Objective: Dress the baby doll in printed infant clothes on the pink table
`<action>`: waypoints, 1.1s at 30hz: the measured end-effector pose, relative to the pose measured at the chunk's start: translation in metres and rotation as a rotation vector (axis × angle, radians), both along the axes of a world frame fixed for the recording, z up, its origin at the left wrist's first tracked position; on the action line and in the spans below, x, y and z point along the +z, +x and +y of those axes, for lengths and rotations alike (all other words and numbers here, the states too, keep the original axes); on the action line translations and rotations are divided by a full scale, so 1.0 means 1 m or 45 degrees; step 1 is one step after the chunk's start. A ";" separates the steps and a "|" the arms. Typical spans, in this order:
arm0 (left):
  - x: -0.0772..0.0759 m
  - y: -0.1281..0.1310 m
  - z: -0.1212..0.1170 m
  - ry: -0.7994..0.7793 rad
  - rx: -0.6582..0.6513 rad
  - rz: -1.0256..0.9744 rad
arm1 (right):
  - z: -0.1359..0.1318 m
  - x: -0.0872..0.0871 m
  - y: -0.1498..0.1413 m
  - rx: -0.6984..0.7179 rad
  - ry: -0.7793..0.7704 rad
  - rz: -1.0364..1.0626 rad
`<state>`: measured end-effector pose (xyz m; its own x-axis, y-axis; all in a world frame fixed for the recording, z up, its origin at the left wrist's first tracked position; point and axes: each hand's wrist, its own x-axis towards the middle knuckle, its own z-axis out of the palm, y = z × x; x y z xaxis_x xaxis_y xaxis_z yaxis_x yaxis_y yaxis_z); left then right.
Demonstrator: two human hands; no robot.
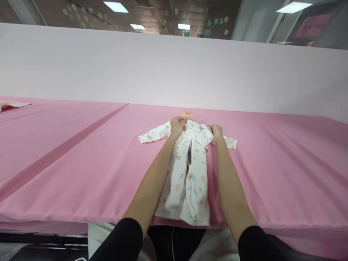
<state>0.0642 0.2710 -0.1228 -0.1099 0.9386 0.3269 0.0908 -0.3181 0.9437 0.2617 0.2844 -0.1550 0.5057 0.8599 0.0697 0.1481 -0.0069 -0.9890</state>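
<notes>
A baby doll lies on its back, its head at the far end and its sleeved arms spread to both sides. It wears a white baby top with a small print and matching baby pants, whose legs reach toward me. My left hand is closed at the top's collar edge, just below the doll's chin. With my right hand I pinch the top's front flap by the doll's shoulder, and the flap is folded outward. Most of my fingertips are hidden.
Pink cloth with long creases covers the table. A white wall panel rises behind it, with dark glass above. At the far left edge lies a pale folded cloth.
</notes>
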 end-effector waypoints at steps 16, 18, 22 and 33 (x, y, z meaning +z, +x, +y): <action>-0.003 -0.001 0.008 -0.029 -0.085 0.067 | -0.006 -0.001 -0.011 -0.219 -0.027 -0.466; 0.000 0.001 0.008 -0.025 -0.078 0.069 | -0.009 0.005 -0.015 -0.298 -0.011 -0.461; 0.002 0.003 0.005 0.051 -0.082 0.113 | -0.011 0.023 -0.036 -0.300 0.184 -0.489; -0.002 0.005 0.002 0.141 -0.192 0.279 | -0.008 0.031 -0.085 0.039 0.533 -0.635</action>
